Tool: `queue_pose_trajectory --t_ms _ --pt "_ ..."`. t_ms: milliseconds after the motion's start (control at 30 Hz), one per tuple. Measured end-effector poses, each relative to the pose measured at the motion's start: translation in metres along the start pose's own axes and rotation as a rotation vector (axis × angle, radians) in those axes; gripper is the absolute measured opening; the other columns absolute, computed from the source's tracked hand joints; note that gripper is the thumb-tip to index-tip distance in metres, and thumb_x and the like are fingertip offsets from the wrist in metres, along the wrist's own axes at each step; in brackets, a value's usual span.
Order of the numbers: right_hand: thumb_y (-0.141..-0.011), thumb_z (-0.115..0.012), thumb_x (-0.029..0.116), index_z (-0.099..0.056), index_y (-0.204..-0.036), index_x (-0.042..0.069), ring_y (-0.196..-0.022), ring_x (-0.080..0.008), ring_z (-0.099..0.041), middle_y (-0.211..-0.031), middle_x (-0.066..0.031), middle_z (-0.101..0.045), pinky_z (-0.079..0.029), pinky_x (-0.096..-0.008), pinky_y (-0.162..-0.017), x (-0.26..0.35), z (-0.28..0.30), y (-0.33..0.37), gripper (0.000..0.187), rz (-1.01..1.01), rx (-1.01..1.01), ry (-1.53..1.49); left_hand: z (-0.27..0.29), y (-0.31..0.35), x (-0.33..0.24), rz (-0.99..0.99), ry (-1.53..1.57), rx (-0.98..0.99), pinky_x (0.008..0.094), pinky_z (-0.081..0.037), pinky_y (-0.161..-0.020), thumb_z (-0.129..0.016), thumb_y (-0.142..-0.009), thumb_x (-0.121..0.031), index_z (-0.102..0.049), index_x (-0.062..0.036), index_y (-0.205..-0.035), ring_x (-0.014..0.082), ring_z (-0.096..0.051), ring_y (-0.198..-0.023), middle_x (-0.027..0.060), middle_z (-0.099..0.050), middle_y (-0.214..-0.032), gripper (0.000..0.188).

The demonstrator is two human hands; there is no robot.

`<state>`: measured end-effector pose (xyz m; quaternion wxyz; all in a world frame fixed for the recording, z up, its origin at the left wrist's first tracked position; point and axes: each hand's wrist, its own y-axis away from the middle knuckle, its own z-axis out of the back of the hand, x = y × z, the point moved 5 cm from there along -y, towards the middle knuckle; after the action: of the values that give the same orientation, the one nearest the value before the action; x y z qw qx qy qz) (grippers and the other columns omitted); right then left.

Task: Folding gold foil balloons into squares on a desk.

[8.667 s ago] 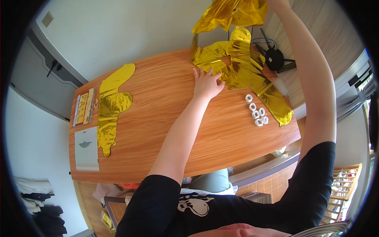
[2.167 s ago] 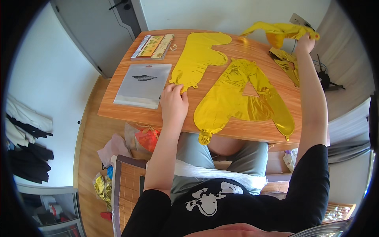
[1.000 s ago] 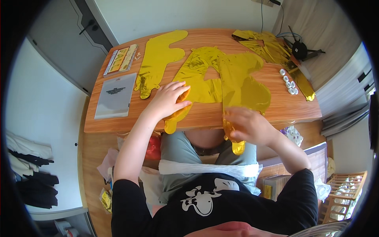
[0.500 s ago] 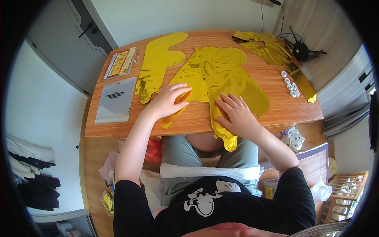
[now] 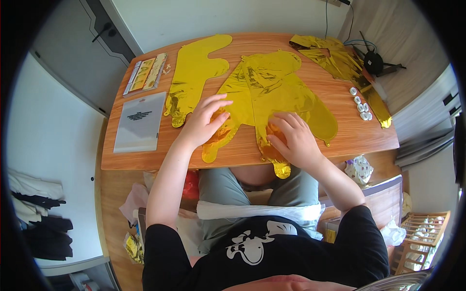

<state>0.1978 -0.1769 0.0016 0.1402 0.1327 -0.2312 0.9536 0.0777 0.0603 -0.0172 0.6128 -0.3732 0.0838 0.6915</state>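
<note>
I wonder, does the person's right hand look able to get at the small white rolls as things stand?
Probably yes: the white rolls lie uncovered on the table, to the right of the right hand, with only a flat gold balloon and tabletop seemingly between.

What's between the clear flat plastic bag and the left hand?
The lower end of the gold F-shaped foil, lying flat between the clear flat plastic bag and the left hand; it shows in the head view.
</note>
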Motion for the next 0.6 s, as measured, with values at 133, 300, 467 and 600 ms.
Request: queue_pose_trajectory --t_ms 133,300,467,600 --pt "-0.091 -0.073 0.021 -0.069 -0.120 0.006 -0.126 -0.0345 -0.058 -0.128 -0.0136 -0.065 -0.042 -0.0500 -0.114 -0.004 0.001 0.012 0.033 -0.049 0.103 -0.056 0.001 0.001 0.003 0.005 -0.090 -0.058 0.0427 -0.043 -0.111 -0.067 -0.099 -0.023 -0.066 -0.0110 -0.127 0.0306 -0.055 -0.131 0.0096 -0.060 -0.140 0.031" --pt "-0.091 -0.072 0.021 -0.070 -0.119 0.007 -0.127 -0.0341 -0.058 -0.128 -0.0128 -0.066 -0.042 -0.0535 -0.114 0.000 -0.005 0.016 0.032 0.000 0.019 0.037 -0.002 0.005 0.002 0.002 -0.222 -0.076 0.0451 -0.040 -0.110 -0.066 -0.099 -0.026 -0.067 -0.0134 -0.122 0.0285 -0.059 -0.123 0.0074 -0.064 -0.133 0.026" --pt "-0.092 -0.072 0.024 -0.070 -0.122 0.008 -0.131 -0.0339 -0.056 -0.133 -0.0122 -0.065 -0.039 -0.0551 -0.115 0.002 -0.005 0.012 0.034 -0.016 0.040 0.082 -0.002 0.007 0.001 -0.022 -0.281 -0.075 0.0472 -0.034 -0.113 -0.066 -0.099 -0.028 -0.068 -0.0149 -0.122 0.0249 -0.060 -0.122 0.0053 -0.064 -0.132 0.026" --pt "-0.092 -0.072 0.024 -0.071 -0.123 0.008 -0.132 -0.0340 -0.055 -0.134 -0.0120 -0.065 -0.039 -0.0552 -0.116 0.000 -0.006 0.012 0.035 -0.022 0.054 0.087 -0.002 0.007 -0.002 -0.032 -0.278 -0.075 0.0473 -0.034 -0.112 -0.065 -0.100 -0.028 -0.068 -0.0150 -0.122 0.0250 -0.060 -0.123 0.0053 -0.064 -0.132 0.026"
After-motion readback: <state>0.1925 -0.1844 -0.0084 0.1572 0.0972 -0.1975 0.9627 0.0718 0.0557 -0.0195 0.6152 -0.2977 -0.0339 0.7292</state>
